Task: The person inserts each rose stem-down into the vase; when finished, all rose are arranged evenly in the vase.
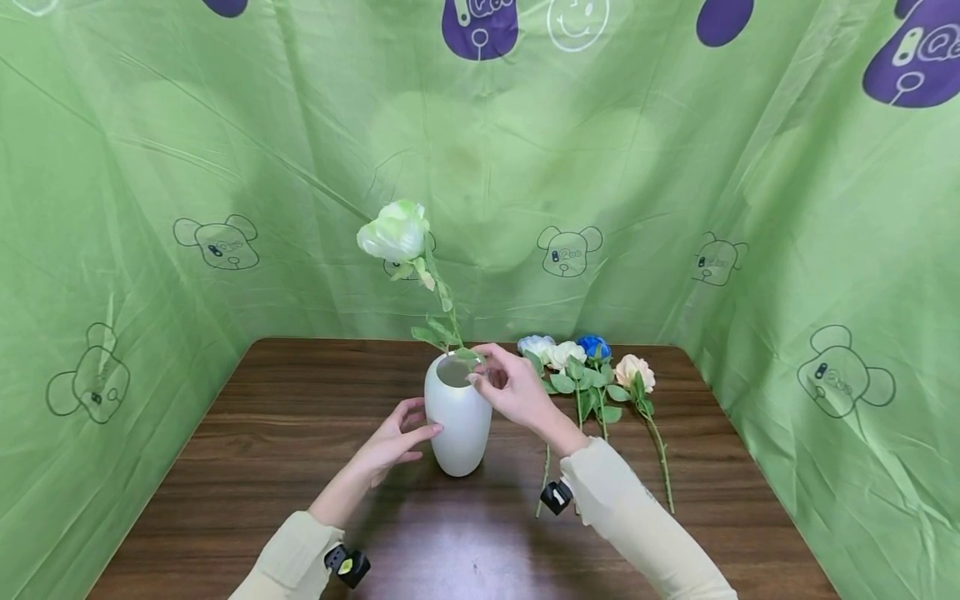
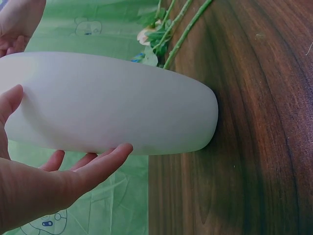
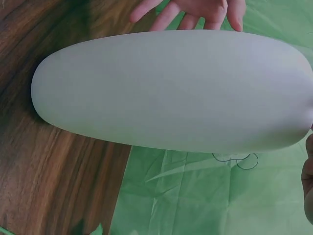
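A white vase [image 1: 459,429] stands upright on the wooden table. My left hand [image 1: 387,443] is at its left side, thumb toward the front and fingers spread along the wall, as the left wrist view shows on the vase [image 2: 117,105]. At the mouth, my right hand [image 1: 519,392] pinches the lower stem of a pale green-white rose [image 1: 395,233]. The bloom leans up and to the left above the vase. Its stem end is hidden by the rim and my fingers. In the right wrist view, the vase [image 3: 171,93] covers most of the right hand's work.
Right of the vase lie several flowers: a pale blue-white one [image 1: 536,346], a cream one [image 1: 567,355], a blue rose [image 1: 594,347] and a peach rose [image 1: 634,372], stems toward the front. Green cloth [image 1: 480,167] walls the table [image 1: 285,417] at the back and sides.
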Tool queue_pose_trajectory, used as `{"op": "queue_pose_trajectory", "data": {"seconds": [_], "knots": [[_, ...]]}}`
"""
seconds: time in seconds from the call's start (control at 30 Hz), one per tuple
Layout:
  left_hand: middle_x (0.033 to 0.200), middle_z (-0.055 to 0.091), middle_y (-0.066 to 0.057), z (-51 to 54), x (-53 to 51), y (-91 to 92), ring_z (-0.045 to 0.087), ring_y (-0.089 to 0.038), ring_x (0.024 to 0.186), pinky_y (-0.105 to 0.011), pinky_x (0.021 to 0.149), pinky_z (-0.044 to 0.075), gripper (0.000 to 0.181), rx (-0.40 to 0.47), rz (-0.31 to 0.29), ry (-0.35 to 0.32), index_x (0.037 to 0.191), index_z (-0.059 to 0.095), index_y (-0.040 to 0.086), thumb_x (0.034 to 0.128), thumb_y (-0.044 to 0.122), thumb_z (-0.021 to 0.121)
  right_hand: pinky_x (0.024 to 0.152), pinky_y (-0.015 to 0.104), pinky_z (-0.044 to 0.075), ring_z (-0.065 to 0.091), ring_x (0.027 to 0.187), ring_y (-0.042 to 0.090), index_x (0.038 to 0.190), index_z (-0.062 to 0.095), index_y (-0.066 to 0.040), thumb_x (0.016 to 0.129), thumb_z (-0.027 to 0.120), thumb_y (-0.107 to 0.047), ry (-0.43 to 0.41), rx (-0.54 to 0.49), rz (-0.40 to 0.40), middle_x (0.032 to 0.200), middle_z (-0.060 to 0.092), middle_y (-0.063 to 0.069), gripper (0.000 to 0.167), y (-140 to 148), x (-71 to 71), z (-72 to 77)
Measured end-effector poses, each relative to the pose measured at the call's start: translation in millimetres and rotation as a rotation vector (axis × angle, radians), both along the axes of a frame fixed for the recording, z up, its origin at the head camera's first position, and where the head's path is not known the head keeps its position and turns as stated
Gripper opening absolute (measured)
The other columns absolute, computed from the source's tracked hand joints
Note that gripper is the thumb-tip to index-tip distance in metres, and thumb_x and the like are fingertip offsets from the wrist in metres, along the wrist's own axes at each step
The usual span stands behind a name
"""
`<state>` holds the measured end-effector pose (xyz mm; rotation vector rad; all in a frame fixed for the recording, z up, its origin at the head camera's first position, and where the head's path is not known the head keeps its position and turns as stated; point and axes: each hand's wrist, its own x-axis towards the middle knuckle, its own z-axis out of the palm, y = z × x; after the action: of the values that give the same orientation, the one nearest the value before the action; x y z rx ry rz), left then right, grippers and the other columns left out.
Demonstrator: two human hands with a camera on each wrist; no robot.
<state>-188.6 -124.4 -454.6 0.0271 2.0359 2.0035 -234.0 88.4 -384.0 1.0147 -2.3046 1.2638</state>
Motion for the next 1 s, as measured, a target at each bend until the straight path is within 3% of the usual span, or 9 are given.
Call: {"op": "queue_pose_trajectory", "data": {"seconds": [0.27, 0.53, 0.77, 0.87, 1.0], "knots": [[0.128, 0.036, -0.021, -2.0, -2.2, 0.2, 0.045, -0.034, 0.107, -0.046, 0.078, 0.043, 0.062, 0.000, -0.008, 0.004, 0.128, 0.033, 0.009, 0.0791, 0.025, 0.067, 0.048, 0.025, 0.039, 0.047, 0.055, 0.007, 0.102, 0.059, -0.012, 0.079, 0.060, -0.003, -0.014, -0.025, 0.013, 0.080, 0.064, -0.005, 0.025, 0, 4.7, 2.9], [0.127, 0.037, -0.020, 3.3, 0.5, 1.9, 0.047, -0.032, 0.105, -0.045, 0.077, 0.044, 0.061, -0.001, 0.019, -0.016, 0.128, 0.034, 0.009, 0.0789, 0.024, 0.067, 0.050, 0.030, 0.040, 0.049, 0.059, 0.016, 0.097, 0.059, 0.000, 0.078, 0.059, 0.008, -0.056, -0.126, 0.005, 0.081, 0.064, 0.012, 0.020, -1, 25.9, 24.5], [0.127, 0.037, -0.020, -0.7, 0.2, 1.6, 0.047, -0.032, 0.105, -0.046, 0.077, 0.044, 0.060, 0.002, 0.020, -0.011, 0.128, 0.035, 0.009, 0.0793, 0.022, 0.067, 0.051, 0.022, 0.035, 0.053, 0.064, 0.018, 0.098, 0.059, 0.002, 0.081, 0.059, 0.003, -0.184, -0.324, -0.122, 0.082, 0.063, 0.017, 0.016, 19, 22.6, 5.2], [0.127, 0.036, -0.022, 4.7, 2.3, 1.9, 0.046, -0.033, 0.105, -0.047, 0.077, 0.044, 0.058, 0.009, 0.015, -0.011, 0.128, 0.034, 0.007, 0.0806, 0.019, 0.065, 0.052, 0.024, 0.037, 0.057, 0.069, 0.025, 0.099, 0.059, 0.001, 0.082, 0.059, 0.001, -0.241, -0.336, -0.171, 0.082, 0.064, 0.016, 0.016, 30, 22.3, -7.3], [0.126, 0.036, -0.023, 16.3, 7.1, 3.4, 0.045, -0.034, 0.105, -0.048, 0.078, 0.043, 0.056, 0.012, 0.008, -0.006, 0.127, 0.034, 0.005, 0.0812, 0.016, 0.064, 0.058, 0.024, 0.040, 0.058, 0.074, 0.030, 0.099, 0.060, 0.000, 0.083, 0.060, -0.003, -0.323, -0.341, -0.207, 0.083, 0.064, 0.013, 0.017, 45, 13.7, -38.6]]}}
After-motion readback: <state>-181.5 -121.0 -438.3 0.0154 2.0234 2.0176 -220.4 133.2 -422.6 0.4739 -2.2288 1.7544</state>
